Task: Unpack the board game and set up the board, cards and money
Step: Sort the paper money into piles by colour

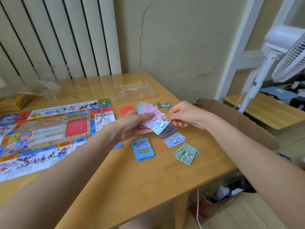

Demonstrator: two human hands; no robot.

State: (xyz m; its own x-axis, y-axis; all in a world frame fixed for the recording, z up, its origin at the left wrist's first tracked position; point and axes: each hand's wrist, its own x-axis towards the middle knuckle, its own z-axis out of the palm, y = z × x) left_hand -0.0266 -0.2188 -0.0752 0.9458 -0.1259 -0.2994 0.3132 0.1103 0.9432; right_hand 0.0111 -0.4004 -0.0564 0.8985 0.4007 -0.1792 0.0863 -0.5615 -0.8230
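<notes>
From the head camera, both hands met above the right half of the wooden counter (115, 187). The left hand (132, 125) gripped a fanned stack of play money (148, 111), mostly pink notes, with its thumb pressed across the top. The right hand (181, 115) pinched a pale blue note (159, 126) at its upper corner between thumb and fingers; that note overlapped the lower edge of the fan.

Beneath the hands, sorted money lay on the counter in separate piles: a purple pile (168, 130) partly hidden under the blue note, a light blue pile (174, 139) just below it, and a green pile (186, 154) nearest the counter's front edge. A deck of blue-backed cards (142, 149) sat to the left of these piles. A red card (125, 110) lay near the board's far right corner, and a small colourful piece (163, 105) lay behind the hands.

The board (49, 134) was spread flat across the left side of the counter. A yellow box (15, 102) and crumpled clear wrap (33, 88) sat at the far left, and a clear plastic tray (134, 92) stood behind the money. A white fan (287, 55) stood to the right, beside an open cardboard box (239, 119).
</notes>
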